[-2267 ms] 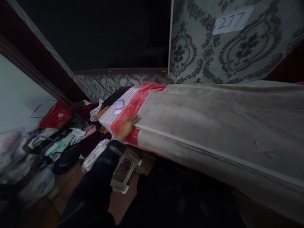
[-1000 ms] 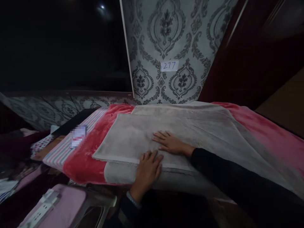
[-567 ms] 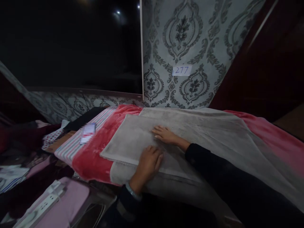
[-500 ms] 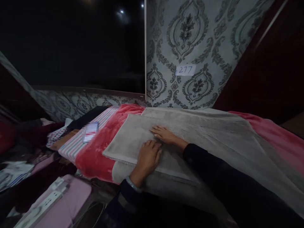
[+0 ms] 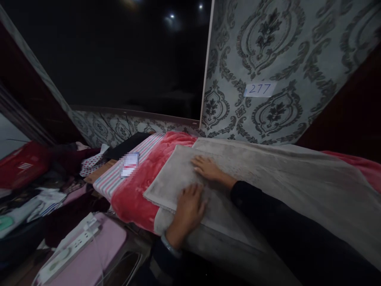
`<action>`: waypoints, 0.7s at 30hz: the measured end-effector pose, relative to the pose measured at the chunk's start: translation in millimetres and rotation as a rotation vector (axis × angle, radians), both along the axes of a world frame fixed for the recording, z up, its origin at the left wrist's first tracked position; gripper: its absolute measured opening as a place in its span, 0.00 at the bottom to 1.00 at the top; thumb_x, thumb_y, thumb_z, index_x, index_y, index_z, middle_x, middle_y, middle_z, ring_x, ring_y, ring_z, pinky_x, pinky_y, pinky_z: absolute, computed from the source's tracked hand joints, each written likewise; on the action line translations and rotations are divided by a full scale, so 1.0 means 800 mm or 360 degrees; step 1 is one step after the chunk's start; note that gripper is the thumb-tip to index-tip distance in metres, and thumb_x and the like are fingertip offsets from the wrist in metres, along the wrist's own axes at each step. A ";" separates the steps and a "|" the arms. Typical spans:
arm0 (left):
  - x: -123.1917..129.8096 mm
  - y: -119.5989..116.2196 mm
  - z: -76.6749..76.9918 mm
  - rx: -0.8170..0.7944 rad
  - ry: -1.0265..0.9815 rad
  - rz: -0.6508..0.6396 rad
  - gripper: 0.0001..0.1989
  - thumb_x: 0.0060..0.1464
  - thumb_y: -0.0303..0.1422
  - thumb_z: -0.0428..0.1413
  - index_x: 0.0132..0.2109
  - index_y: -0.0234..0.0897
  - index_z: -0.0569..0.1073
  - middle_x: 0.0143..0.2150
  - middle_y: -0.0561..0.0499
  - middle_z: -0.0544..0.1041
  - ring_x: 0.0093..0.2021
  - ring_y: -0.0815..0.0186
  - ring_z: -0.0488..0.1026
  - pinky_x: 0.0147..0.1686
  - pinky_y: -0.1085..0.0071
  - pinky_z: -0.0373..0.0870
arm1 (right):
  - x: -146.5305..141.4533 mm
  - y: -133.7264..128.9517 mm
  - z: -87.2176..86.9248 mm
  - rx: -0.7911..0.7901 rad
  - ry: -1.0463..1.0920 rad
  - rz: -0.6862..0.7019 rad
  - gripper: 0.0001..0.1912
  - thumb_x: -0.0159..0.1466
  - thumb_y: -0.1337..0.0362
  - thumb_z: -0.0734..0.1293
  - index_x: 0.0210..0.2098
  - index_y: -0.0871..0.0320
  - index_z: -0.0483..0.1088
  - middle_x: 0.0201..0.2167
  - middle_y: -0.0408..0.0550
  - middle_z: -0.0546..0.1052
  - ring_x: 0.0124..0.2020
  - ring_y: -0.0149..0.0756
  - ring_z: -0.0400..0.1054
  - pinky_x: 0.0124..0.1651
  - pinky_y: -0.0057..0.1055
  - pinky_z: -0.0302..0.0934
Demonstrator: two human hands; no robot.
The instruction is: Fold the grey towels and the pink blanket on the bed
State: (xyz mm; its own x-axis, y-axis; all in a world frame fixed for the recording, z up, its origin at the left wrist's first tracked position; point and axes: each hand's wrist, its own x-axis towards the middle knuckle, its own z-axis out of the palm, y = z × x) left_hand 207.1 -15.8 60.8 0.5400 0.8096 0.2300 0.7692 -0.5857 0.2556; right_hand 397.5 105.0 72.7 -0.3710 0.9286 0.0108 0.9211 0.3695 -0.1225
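A grey plush blanket [image 5: 166, 174] lies partly folded, one flap turned over on top of the rest. My left hand [image 5: 189, 212] rests on this flap with the palm down and the fingers stretched out. Just beyond it, my right hand [image 5: 210, 169] also lies flat on the grey cloth, fingers spread. Neither hand grips anything. Under the grey blanket a red fleece blanket [image 5: 135, 198] shows at the left, on top of a striped cloth [image 5: 108, 179]. A small blurred-out item [image 5: 129, 165] lies on the stripes.
A dark television screen [image 5: 127, 59] fills the upper left, behind the bedding. A white power strip [image 5: 70, 248] with cables sits on a pink stool [image 5: 110, 238] at lower left. Heaped clothes [image 5: 44, 202] and a red bag [image 5: 25, 165] are farther left. A "277" paper [image 5: 259, 89] hangs on the wall.
The view has swung left, so the scene sits farther right. Both hands stay flat on the grey blanket and have shifted slightly left over its flap.
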 end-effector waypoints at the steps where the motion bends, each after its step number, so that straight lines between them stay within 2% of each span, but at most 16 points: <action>1: -0.008 0.008 0.000 0.0042 0.0003 0.0096 0.27 0.66 0.39 0.51 0.69 0.39 0.64 0.69 0.39 0.67 0.69 0.48 0.62 0.66 0.43 0.60 | -0.015 0.001 -0.003 -0.0017 0.0021 0.0162 0.30 0.75 0.51 0.49 0.74 0.48 0.51 0.76 0.48 0.47 0.76 0.48 0.39 0.73 0.56 0.40; 2: -0.017 0.014 -0.002 0.0092 0.0016 0.0196 0.28 0.66 0.40 0.51 0.69 0.39 0.64 0.70 0.38 0.65 0.70 0.45 0.60 0.67 0.39 0.57 | -0.027 0.004 -0.007 -0.0044 0.0032 0.0276 0.30 0.76 0.50 0.49 0.74 0.46 0.50 0.76 0.46 0.46 0.76 0.47 0.38 0.73 0.56 0.39; 4: -0.030 0.021 -0.014 0.0156 0.0054 0.0329 0.30 0.63 0.45 0.54 0.69 0.42 0.66 0.73 0.38 0.60 0.73 0.38 0.53 0.66 0.32 0.51 | -0.036 0.016 -0.013 -0.0094 0.0031 0.0354 0.31 0.75 0.48 0.49 0.75 0.45 0.49 0.76 0.45 0.45 0.76 0.47 0.37 0.73 0.56 0.37; 8: -0.041 0.017 -0.036 0.0163 0.0051 0.0383 0.31 0.61 0.48 0.55 0.69 0.50 0.65 0.75 0.42 0.57 0.74 0.35 0.49 0.66 0.30 0.48 | -0.024 0.062 -0.012 -0.0079 -0.0025 0.0135 0.32 0.75 0.48 0.50 0.75 0.48 0.49 0.76 0.48 0.46 0.76 0.48 0.38 0.73 0.56 0.38; 12: -0.039 0.011 -0.038 0.0137 0.0001 0.0388 0.32 0.61 0.49 0.55 0.70 0.51 0.64 0.75 0.42 0.57 0.74 0.34 0.48 0.66 0.29 0.48 | -0.035 0.090 -0.005 -0.0007 -0.0081 -0.0123 0.31 0.74 0.50 0.51 0.74 0.50 0.53 0.75 0.51 0.48 0.75 0.54 0.42 0.70 0.61 0.43; 13: -0.039 0.011 -0.038 0.0129 -0.0011 0.0389 0.32 0.61 0.49 0.55 0.70 0.51 0.64 0.75 0.42 0.57 0.74 0.34 0.48 0.66 0.29 0.48 | -0.044 0.092 -0.006 0.0045 -0.0070 -0.0100 0.31 0.74 0.50 0.52 0.74 0.50 0.53 0.75 0.52 0.48 0.75 0.54 0.42 0.70 0.61 0.42; 15: -0.039 0.011 -0.038 0.0127 -0.0032 0.0390 0.33 0.60 0.49 0.55 0.70 0.51 0.64 0.75 0.42 0.57 0.74 0.34 0.48 0.66 0.28 0.48 | -0.064 0.094 -0.011 0.0105 -0.0045 0.0086 0.32 0.74 0.48 0.52 0.74 0.50 0.52 0.75 0.51 0.48 0.75 0.52 0.40 0.71 0.60 0.40; 17: -0.040 0.011 -0.041 0.0139 -0.0045 0.0384 0.34 0.59 0.49 0.56 0.70 0.51 0.64 0.75 0.42 0.57 0.74 0.34 0.48 0.66 0.28 0.47 | -0.081 0.099 -0.018 0.0057 -0.0042 0.0263 0.33 0.74 0.46 0.52 0.75 0.49 0.51 0.75 0.50 0.48 0.75 0.48 0.39 0.72 0.56 0.39; 18: -0.040 0.011 -0.044 0.0147 -0.0048 0.0381 0.34 0.59 0.49 0.56 0.70 0.51 0.63 0.75 0.42 0.57 0.74 0.34 0.47 0.66 0.28 0.47 | -0.086 0.103 -0.022 0.0020 -0.0047 0.0278 0.33 0.74 0.46 0.51 0.75 0.49 0.50 0.75 0.49 0.48 0.75 0.47 0.40 0.73 0.54 0.39; 21: -0.040 0.010 -0.051 0.0164 -0.0050 0.0393 0.35 0.58 0.49 0.57 0.71 0.52 0.62 0.75 0.43 0.57 0.74 0.33 0.47 0.66 0.28 0.47 | -0.090 0.124 -0.029 0.0013 -0.0058 0.0128 0.33 0.75 0.47 0.50 0.75 0.50 0.50 0.76 0.49 0.47 0.76 0.46 0.39 0.73 0.52 0.39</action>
State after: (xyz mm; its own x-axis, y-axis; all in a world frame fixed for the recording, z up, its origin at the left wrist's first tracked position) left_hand 175.1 -7.9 20.2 0.3201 0.8875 0.3315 0.8846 -0.4052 0.2307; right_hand 325.7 204.1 49.7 -0.4447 0.8957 0.0033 0.8922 0.4433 -0.0861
